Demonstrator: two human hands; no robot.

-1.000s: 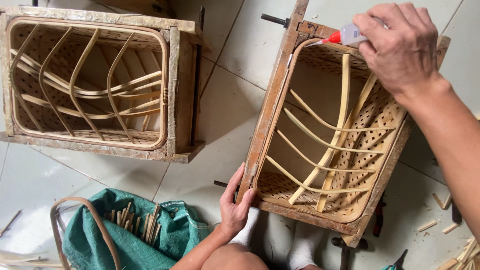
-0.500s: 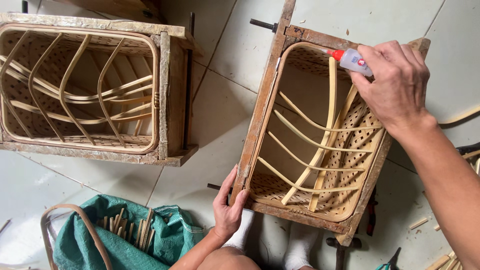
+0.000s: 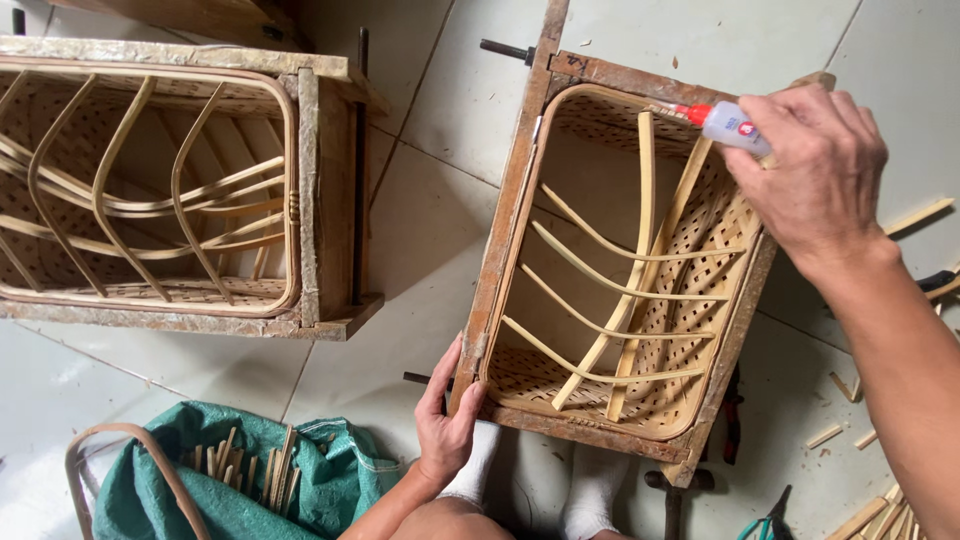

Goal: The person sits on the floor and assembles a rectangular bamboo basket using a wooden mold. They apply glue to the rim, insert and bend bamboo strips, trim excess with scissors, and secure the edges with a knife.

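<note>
Head view, looking down at a tiled floor (image 3: 420,250). My left hand (image 3: 445,425) grips the near left corner of the wooden frame (image 3: 500,240) that encloses a woven basket (image 3: 690,250); the thumb lies over the frame's edge and the fingers (image 3: 432,385) wrap its outer side, pressed together against the wood. My right hand (image 3: 810,175) is over the far right corner of the same frame, its fingers closed around a small glue bottle (image 3: 728,124) with a red nozzle; the nozzle tip points left at the top of a bent cane rib, at or just beside the basket rim, though I cannot tell whether it touches. The basket sits inside the frame, tilted on the floor, with thin curved ribs (image 3: 610,330) crossing its open interior and upright ribs running along its perforated woven wall. My feet in white socks (image 3: 590,490) rest under the frame's near edge.

To the left, well apart, stands a second framed basket (image 3: 150,190) of the same kind, also ribbed inside. At lower left lies a green sack (image 3: 250,500) holding short cane sticks, with a bent cane hoop (image 3: 150,470) beside it. Loose cane offcuts (image 3: 850,385) and a pair of pliers (image 3: 765,520) lie on the floor at lower right.
</note>
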